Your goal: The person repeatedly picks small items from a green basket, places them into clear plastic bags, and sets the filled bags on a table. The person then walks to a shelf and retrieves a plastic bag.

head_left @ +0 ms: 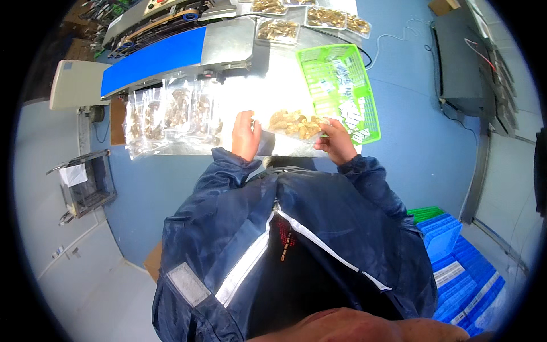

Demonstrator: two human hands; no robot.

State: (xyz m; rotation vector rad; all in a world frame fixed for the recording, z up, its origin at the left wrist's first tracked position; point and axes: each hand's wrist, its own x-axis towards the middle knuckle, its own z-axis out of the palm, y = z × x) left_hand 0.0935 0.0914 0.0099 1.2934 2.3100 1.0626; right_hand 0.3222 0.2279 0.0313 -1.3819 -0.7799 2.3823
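My right hand (339, 139) grips the right end of a clear bag of pale tan, dried-mushroom-like pieces (296, 122). My left hand (246, 137) is at that bag's left side, fingers close together; what is between them is too faint to tell. Several flat clear bags of brownish pieces (176, 111) lie overlapping on the left of the steel table (239, 91). Just beyond my right hand is a green plastic basket (367, 85) holding small white packets (350, 119).
A machine with a blue belt (151, 62) spans the back left. Several clear trays of similar pieces (276, 29) sit at the far edge. A dark metal cabinet (467, 68) stands right; blue crates (441, 236) are stacked lower right; a metal cart (85, 182) stands left.
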